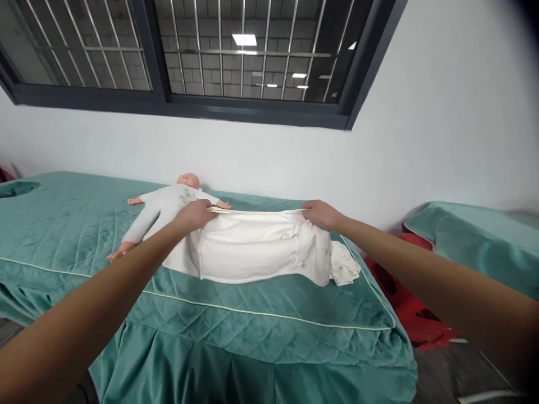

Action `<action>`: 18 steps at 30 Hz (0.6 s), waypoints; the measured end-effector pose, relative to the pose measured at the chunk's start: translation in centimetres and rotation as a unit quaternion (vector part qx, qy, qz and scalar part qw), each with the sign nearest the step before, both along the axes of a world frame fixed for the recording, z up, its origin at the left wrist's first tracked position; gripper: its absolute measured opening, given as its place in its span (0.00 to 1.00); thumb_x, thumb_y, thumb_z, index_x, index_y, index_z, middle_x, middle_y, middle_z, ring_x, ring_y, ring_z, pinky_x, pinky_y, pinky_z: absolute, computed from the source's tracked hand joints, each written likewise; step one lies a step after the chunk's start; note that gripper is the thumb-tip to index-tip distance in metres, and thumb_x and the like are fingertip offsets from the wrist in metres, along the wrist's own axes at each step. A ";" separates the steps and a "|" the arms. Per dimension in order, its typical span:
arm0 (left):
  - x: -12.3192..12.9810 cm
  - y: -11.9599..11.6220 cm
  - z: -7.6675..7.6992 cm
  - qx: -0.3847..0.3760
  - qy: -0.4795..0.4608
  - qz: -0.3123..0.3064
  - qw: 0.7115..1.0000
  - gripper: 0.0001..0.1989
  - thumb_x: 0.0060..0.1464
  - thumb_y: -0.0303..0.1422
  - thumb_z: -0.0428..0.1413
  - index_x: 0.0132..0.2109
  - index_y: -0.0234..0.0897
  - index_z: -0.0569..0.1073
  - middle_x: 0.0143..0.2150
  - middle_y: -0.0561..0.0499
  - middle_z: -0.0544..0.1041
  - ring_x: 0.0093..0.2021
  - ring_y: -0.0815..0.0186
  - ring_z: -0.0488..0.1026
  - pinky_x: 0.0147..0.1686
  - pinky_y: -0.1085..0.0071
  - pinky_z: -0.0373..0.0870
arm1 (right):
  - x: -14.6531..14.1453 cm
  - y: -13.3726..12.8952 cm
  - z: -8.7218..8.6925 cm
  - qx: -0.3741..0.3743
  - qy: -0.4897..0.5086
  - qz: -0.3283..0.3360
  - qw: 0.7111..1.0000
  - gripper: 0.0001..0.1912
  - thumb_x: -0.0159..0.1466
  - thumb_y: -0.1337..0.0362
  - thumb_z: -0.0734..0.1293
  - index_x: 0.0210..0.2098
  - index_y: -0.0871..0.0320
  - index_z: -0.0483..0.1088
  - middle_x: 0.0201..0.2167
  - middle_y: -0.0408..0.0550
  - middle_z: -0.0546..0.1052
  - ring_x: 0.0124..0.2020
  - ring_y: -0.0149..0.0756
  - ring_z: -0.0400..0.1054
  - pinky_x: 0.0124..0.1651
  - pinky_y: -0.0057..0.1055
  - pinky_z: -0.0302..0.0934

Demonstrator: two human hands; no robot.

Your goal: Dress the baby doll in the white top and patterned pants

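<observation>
A white cloth garment (248, 247) is stretched between my two hands above the green quilted bed (252, 342). My left hand (196, 216) pinches its upper left corner, with the fingers closed. At the upper right corner my right hand (322, 215) grips the fabric, fingers closed as well. The garment's lower edge hangs down to the bed cover. Beside its right end lies a crumpled white cloth (344, 264). A baby doll (158, 210) in pale clothes lies on its back left of the garment, partly hidden by my left hand and forearm.
Behind the bed rises a white wall (269, 163) with a dark-framed barred window (256, 109). To the right, past the bed's edge, are a red object (421, 317) and another green-covered surface (484, 235). The bed cover has a hole (19, 188) at far left.
</observation>
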State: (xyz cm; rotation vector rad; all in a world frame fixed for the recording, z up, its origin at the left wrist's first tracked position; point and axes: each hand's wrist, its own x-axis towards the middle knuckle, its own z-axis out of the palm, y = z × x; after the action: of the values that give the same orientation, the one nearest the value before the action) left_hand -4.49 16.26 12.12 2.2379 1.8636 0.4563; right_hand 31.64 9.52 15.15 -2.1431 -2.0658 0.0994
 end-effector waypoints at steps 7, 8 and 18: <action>6.0 -2.8 -7.6 0.118 0.136 -0.101 0.979 0.18 0.59 0.23 0.43 0.49 0.33 0.74 0.53 0.35 0.73 0.57 0.50 0.66 0.53 0.55 0.65 | -7.7 -0.2 -8.2 0.069 -0.150 0.098 0.981 0.20 0.62 0.75 0.57 0.51 0.62 0.69 0.55 0.62 0.72 0.56 0.48 0.64 0.56 0.41 0.57; 6.7 -3.3 -8.8 0.090 0.124 -0.134 0.979 0.18 0.60 0.24 0.43 0.49 0.33 0.74 0.53 0.36 0.73 0.56 0.52 0.67 0.53 0.57 0.66 | -9.1 -0.6 -9.6 0.058 -0.141 0.135 0.979 0.20 0.62 0.74 0.57 0.51 0.61 0.69 0.54 0.60 0.72 0.55 0.46 0.65 0.57 0.40 0.57; 7.1 -0.9 -12.2 -0.015 0.073 -0.053 0.996 0.24 0.65 0.37 0.43 0.61 0.26 0.66 0.65 0.33 0.65 0.64 0.46 0.62 0.61 0.50 0.61 | -12.8 2.0 -13.5 -0.072 -0.122 -0.040 0.989 0.30 0.71 0.54 0.54 0.59 0.76 0.62 0.58 0.81 0.66 0.61 0.61 0.62 0.58 0.51 0.57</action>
State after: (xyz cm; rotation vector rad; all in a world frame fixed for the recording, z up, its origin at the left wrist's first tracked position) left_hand 2.60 15.36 -0.07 2.3944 1.7916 0.2532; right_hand 18.87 11.47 1.67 -2.4308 -2.1569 -0.0248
